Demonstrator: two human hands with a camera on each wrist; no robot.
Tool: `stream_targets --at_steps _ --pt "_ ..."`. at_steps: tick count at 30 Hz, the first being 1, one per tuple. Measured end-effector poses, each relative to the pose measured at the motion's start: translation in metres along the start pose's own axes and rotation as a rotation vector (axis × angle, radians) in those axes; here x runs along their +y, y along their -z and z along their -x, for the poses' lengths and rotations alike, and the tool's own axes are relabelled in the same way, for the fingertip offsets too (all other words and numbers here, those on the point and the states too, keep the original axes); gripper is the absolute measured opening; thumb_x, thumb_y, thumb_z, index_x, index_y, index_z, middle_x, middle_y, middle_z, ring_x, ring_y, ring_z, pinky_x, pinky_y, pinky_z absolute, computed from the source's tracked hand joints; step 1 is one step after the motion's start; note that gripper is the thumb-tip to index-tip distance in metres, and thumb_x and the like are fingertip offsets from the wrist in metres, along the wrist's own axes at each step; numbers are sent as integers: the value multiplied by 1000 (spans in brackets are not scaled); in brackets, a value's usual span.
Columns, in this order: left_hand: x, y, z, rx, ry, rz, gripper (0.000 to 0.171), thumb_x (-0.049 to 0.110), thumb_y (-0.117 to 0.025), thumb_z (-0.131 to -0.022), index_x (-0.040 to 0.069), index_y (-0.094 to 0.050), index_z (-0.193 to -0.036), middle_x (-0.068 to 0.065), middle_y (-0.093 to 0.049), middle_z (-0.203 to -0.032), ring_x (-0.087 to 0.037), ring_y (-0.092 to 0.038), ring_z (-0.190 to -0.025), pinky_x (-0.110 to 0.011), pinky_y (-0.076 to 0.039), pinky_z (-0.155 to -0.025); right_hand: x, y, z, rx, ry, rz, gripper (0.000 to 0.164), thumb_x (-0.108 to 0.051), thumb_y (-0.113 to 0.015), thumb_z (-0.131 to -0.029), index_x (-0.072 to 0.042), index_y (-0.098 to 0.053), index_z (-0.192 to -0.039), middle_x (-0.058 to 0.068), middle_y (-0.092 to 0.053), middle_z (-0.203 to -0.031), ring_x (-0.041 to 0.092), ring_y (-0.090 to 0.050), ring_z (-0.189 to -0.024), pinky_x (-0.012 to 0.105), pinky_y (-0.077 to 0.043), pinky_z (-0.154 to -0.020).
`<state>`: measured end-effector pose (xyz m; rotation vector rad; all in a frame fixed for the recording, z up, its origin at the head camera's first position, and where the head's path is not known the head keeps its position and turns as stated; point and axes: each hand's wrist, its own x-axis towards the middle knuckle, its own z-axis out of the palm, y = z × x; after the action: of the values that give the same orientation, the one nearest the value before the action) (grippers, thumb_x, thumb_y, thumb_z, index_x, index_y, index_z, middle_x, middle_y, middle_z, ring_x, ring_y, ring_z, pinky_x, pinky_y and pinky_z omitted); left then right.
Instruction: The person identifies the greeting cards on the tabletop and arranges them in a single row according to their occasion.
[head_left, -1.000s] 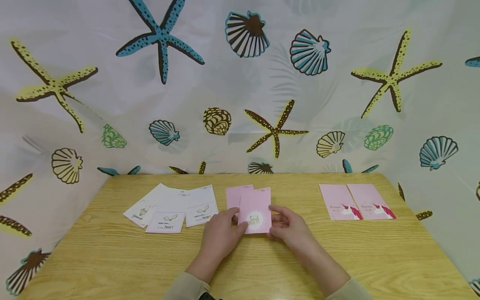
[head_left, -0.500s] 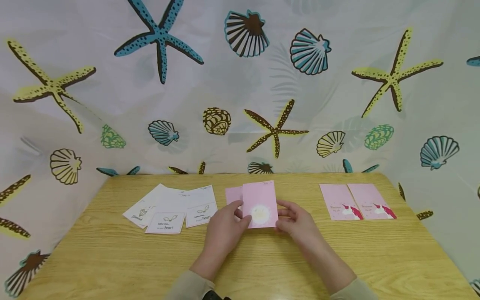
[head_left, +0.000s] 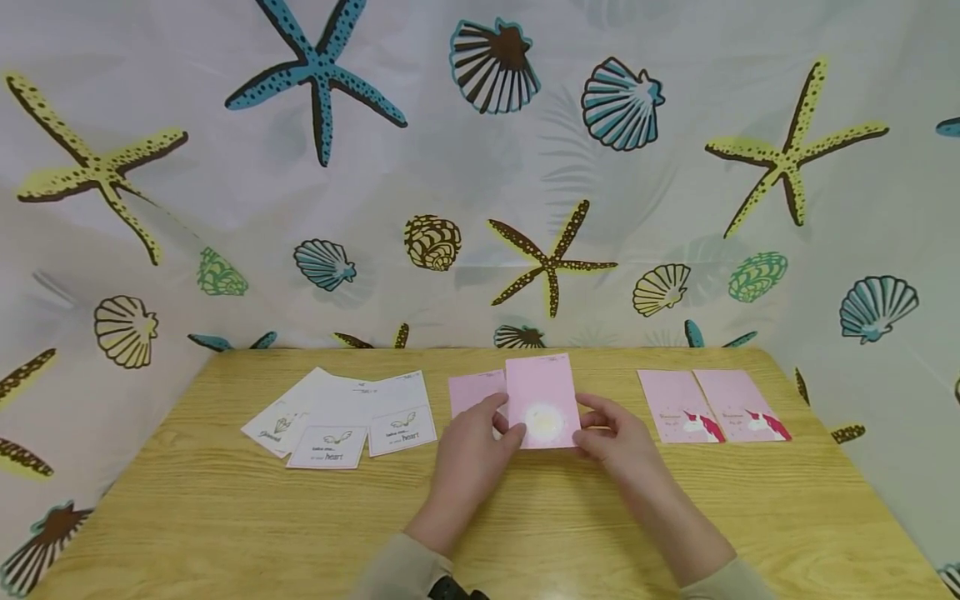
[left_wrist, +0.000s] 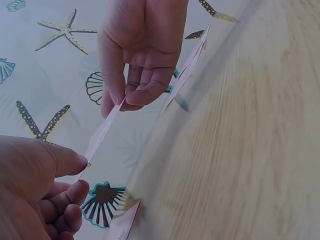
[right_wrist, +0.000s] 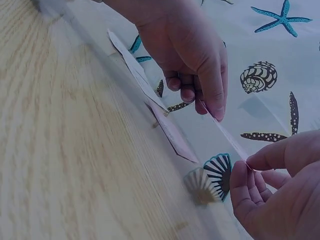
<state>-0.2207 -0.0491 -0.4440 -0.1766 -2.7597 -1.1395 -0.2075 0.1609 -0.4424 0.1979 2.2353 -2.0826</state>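
A pink card (head_left: pixel 542 392) with a pale round patch near its bottom is held upright above the table, between both hands. My left hand (head_left: pixel 474 446) pinches its left edge with thumb and fingers. At the right edge, my right hand (head_left: pixel 618 442) grips it the same way. The left wrist view shows the card (left_wrist: pixel 102 135) nearly edge-on, a thumb at each side; the right wrist view has the same card (right_wrist: pixel 227 135) edge-on. Behind my left hand lies another pink card (head_left: pixel 474 390), partly hidden by the hand and the held card.
Several white cards (head_left: pixel 327 447) overlap on the left of the wooden table (head_left: pixel 247 525). Two pink unicorn cards (head_left: pixel 678 404) lie side by side at the right. A fabric backdrop (head_left: pixel 465 167) with starfish and shells hangs along the table's back edge.
Both hands have lifted the pink card and carried it to the right, exposing more of the pink card beneath. Its lettering has faded into a bright patch. The other cards stay put.
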Motion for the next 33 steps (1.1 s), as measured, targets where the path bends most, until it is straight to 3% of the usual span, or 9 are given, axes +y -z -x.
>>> stream_targets --at_steps 6,11,19,25,33 --pt "10 -9 0 4 -50 14 49 20 -82 -100 1 -70 -144 6 -66 -84 -14 -56 -71 -33 -48 -68 -1 15 -1 15 18 53 56 4 -69 -104 -9 -59 -158 17 -57 -126 26 -61 -105 33 -61 -93" --pt "18 -18 -3 4 -93 13 48 19 -80 -101 0 -69 -143 6 -67 -84 -14 -57 -72 -37 -52 -75 -2 27 -1 30 35 98 54 2 -68 -105 -7 -59 -158 16 -57 -126 24 -59 -103 27 -57 -84" --pt "28 -37 -7 -3 -91 -17 47 22 -80 -101 4 -70 -144 9 -68 -80 -12 -58 -69 -57 -48 -95 2 42 -2 62 44 217 54 -1 -67 -105 -4 -59 -158 16 -58 -127 23 -57 -99 25 -53 -75" --pt "36 -49 -12 -12 -87 -34 46 23 -81 -101 6 -71 -143 11 -65 -78 -10 -56 -68 -55 -46 -93 4 52 -5 98 65 356 52 -7 -68 -104 -2 -61 -155 17 -62 -131 28 -60 -105 25 -53 -75" --pt "38 -62 -19 -32 -66 -69 47 25 -80 -102 6 -71 -144 11 -62 -75 -10 -54 -67 -48 -45 -87 5 59 -9 123 47 427 50 -10 -67 -104 -4 -63 -154 17 -65 -134 31 -62 -111 30 -52 -83"
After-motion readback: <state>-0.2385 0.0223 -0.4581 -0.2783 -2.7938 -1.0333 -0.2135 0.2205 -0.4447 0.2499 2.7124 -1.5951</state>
